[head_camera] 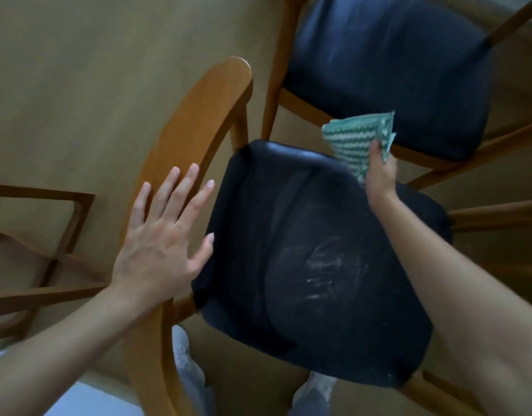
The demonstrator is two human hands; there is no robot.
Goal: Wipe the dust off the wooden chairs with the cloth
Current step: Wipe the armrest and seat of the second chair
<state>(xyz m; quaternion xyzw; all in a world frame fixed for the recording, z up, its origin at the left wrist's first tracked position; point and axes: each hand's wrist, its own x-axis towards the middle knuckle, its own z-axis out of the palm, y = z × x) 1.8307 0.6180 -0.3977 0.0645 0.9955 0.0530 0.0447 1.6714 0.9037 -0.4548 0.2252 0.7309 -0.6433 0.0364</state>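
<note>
View: looking straight down from the person's head, with both bare forearms reaching into the picture.

Near chair (198, 115): a wooden chair seen from above, with its curved honey-coloured backrest sweeping down the left side of its seat.

Near seat (303, 250): a dark padded cushion that fills the middle of the picture.

Dust marks (321, 265): pale, chalky smears in swirls on the nearer half of the dark cushion.

Left hand (162, 244): it lies palm down on the curved backrest, beside the left edge of the seat.

Left fingers (171, 187): released, straight and spread apart, grasping nothing.

Cloth (354, 139): a folded cloth with a green and white woven pattern. It is held at the far right corner of the near seat, and its free end sticks up above the hand.

Right hand (380, 175): it reaches across the near seat to that far corner.

Right fingers (375, 154): curled around the lower part of the cloth, grasping it.

Second chair (387, 70): just beyond the near one, it has the same wooden frame and a dark cushion with a faint grey film on it.

Wooden frame (63, 235): the bars of another piece of furniture at the left edge. I cannot tell what it is.

Floor (78, 70): plain tan, visible between the chairs.

Feet (314, 388): in pale footwear, seen under the near chair at the bottom.
</note>
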